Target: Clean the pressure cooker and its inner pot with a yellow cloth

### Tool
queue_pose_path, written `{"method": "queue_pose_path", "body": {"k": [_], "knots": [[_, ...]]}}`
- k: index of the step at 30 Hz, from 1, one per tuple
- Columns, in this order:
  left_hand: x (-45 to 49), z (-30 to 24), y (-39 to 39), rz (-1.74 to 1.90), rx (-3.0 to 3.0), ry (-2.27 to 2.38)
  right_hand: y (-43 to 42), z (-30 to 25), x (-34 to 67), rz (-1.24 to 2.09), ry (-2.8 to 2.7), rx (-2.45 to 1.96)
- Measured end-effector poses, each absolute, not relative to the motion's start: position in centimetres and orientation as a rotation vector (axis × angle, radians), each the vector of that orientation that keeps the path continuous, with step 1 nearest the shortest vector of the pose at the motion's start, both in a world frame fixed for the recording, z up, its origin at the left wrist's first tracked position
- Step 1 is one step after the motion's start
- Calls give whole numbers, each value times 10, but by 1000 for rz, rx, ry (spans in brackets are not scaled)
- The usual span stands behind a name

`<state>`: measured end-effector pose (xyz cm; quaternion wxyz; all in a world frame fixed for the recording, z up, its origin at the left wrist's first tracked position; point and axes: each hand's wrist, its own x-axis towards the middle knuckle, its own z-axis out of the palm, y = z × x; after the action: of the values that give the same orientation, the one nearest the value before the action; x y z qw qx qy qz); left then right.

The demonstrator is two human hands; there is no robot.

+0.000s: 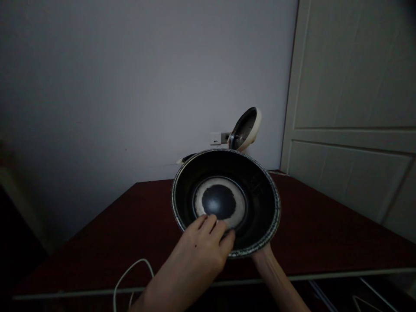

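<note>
A black rice cooker inner pot (260, 195) is tilted towards me above the table, its worn bottom showing a pale ring around a dark centre. My right hand (261, 255) holds it from below at the right; its fingers are hidden behind the pot. Over the near rim, my left hand (208, 242) reaches inside with bent fingers close together near the bottom. Whatever those fingers may hold is hidden. Behind the pot, a rice cooker's raised lid (248, 130) shows its dark inner side; the pot hides most of the cooker body.
The dark red table (130, 238) stretches to the wall. A white cable (130, 271) loops over its front edge at the left. A wall socket (215, 138) sits behind the pot. At the right stands a pale panelled door (341, 173). Dim items lie below the table's right edge.
</note>
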<state>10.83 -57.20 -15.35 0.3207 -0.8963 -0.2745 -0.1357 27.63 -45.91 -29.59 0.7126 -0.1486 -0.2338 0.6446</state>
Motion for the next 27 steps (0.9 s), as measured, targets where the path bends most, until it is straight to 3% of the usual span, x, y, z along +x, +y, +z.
{"method": "queue_pose_path", "body": {"k": [9,16,21,27], "knots": [[97,-183,-554,-1090,-2220,-744,-470,-282,251,1596,-201,-347],[90,-189,-534,-1326,-2086,-773,-484,-277,262,1742,-300,-359],[76,-185,-527,-1394,-2086,-838,-477,-257,308,1421,-473,-545],[78,-186,-527,-1326,-2106,-776,-460,-188,355,884,-885,-669]]}}
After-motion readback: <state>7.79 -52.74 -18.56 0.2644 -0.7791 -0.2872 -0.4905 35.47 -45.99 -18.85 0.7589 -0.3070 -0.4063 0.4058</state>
